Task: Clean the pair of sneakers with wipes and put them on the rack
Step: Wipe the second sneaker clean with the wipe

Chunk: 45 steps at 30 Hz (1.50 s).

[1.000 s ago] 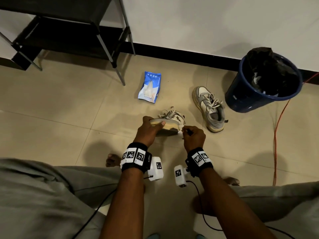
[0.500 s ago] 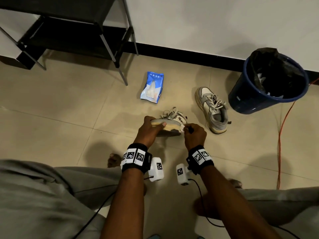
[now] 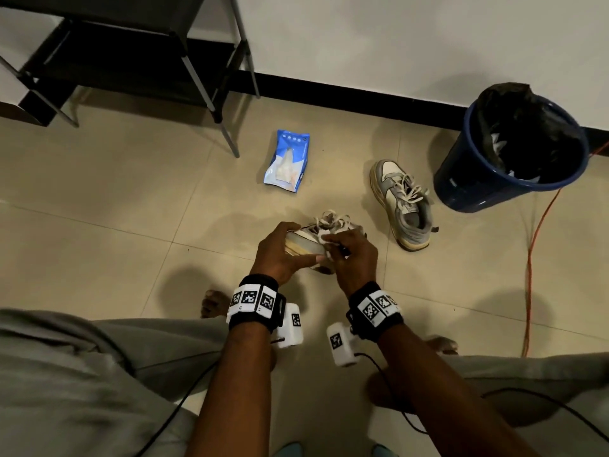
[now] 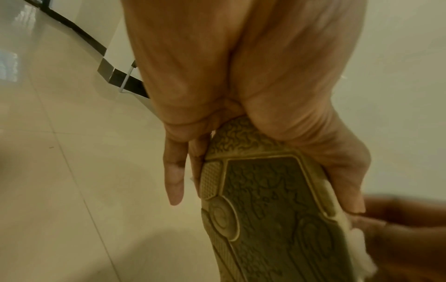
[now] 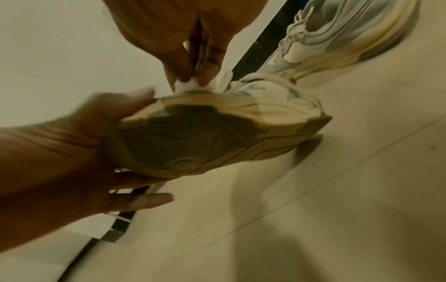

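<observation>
My left hand (image 3: 283, 252) grips one grey and cream sneaker (image 3: 308, 244) by its toe end, tilted on its side with the tan sole (image 4: 270, 206) toward me. My right hand (image 3: 349, 255) pinches a crumpled white wipe (image 5: 190, 84) against the sole's upper edge, close to my left thumb. The wipe (image 4: 357, 229) shows at the sole's right rim in the left wrist view. The second sneaker (image 3: 400, 202) lies upright on the floor to the right. The black shoe rack (image 3: 108, 61) stands at the back left.
A blue pack of wipes (image 3: 286, 161) lies on the tiled floor behind the held shoe. A blue bin with a black liner (image 3: 514, 150) stands at the right by the wall. An orange cable (image 3: 534, 258) runs down the right side. My knees and bare feet are below.
My right hand has slid the wipe leftward along the sole edge, from near the heel end toward my left thumb. The left hand keeps its grip on the sneaker.
</observation>
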Motion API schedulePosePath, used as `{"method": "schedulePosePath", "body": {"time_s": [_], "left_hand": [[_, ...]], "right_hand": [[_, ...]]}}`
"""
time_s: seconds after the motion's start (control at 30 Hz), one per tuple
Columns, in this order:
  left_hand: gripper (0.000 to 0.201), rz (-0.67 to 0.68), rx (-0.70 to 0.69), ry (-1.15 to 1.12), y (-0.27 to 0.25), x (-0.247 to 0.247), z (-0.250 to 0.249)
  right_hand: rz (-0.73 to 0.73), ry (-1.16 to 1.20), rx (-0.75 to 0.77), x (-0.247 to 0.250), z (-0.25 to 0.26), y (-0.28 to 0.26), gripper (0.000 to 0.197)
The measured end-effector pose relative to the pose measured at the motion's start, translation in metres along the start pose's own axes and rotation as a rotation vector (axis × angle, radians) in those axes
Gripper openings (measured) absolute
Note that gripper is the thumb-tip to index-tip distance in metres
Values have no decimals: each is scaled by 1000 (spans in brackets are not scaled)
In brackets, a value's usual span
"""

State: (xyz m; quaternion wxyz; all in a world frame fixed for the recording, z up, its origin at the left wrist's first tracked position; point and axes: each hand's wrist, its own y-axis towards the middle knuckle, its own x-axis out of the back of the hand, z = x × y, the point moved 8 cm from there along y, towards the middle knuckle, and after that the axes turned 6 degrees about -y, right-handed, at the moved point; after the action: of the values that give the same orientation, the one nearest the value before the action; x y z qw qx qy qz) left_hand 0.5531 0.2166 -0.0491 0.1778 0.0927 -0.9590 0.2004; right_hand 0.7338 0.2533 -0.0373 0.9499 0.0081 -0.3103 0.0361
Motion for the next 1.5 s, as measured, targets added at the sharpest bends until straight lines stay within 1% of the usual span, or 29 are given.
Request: {"method": "schedulePosePath", "body": {"time_s": [0.1,0.13,0.17,0.23,0.27,0.3,0.37,0.4,0.43,0.53,0.57,0.6,0.7,0.73,0.83,0.87,0.9,0.97,1.03,1.07,1.17,1.2,1.23,1.3,1.33,1.37,1.4,1.5], "left_hand": [[74,3,-21,6,0,-2,-3],[73,0,-20,5,0,-4,-3],[73,-7,-17,-1,1,-4,-2],[72,-29,-13,-17,1,-2,-1],[71,-36,-10,-19,1,-1,0],[71,-40,-9,-24,2,0,1],[71,-42,-22,-15,2,-1,-4],[71,-44,-29,-6,2,-3,-6],[71,-51,-24,-6,1,-6,-7],[68,-90,18,-31,5,-2,-1],[67,-101,33,-42,5,0,1],[66,-111,46,-49,6,3,3],[63,-129,55,-62,7,2,3],[63,-144,60,-65,8,1,3],[61,-173,74,-66,8,2,4],[61,-177,79,-65,8,3,5],[61,-180,83,-69,7,5,6],[60,-182,90,-75,6,5,6],[60,-190,84,-74,6,3,6],[60,-196,84,-70,7,3,5],[60,-212,99,-59,9,5,9],[60,-220,99,-70,10,7,9],[60,-223,100,-79,11,9,8],[59,-222,103,-62,10,8,9],[59,-218,100,-54,10,6,7],[58,-215,97,-55,11,4,5],[58,-221,94,-56,12,3,2],[58,-220,95,-29,12,2,3]], "right_hand": [[-125,4,-219,15,-42,22,20],[-146,-6,-243,16,-48,24,20],[-136,-6,-224,13,-44,21,21],[-49,8,-124,1,-24,9,26],[-18,4,-99,-3,-23,6,26],[-17,-19,-117,-1,-27,9,22],[-44,-111,-233,9,-50,23,16],[-61,-129,-285,13,-60,27,15],[-77,-100,-303,15,-59,24,15],[-74,114,-180,4,-23,-2,16],[-70,153,-162,3,-20,-7,16],[-90,157,-184,3,-25,-4,17],[-171,71,-318,12,-55,13,23],[-183,82,-312,11,-53,11,21],[-138,171,-149,2,-17,-6,21],[-131,178,-123,1,-15,-9,21],[-139,150,-133,2,-22,-5,21],[-140,41,-252,7,-54,10,18],[-120,17,-332,8,-75,10,15],[-113,48,-325,5,-72,5,16],[-93,170,-171,-4,-42,-16,18],[-100,162,-126,-3,-38,-16,17],[-103,109,-100,-2,-40,-10,17],[-93,-34,-137,5,-57,5,18],[-93,-63,-148,10,-61,8,17],[-106,-67,-119,14,-57,7,16],[-121,-36,-72,16,-46,5,16],[-106,194,43,13,-3,-8,15]]}}
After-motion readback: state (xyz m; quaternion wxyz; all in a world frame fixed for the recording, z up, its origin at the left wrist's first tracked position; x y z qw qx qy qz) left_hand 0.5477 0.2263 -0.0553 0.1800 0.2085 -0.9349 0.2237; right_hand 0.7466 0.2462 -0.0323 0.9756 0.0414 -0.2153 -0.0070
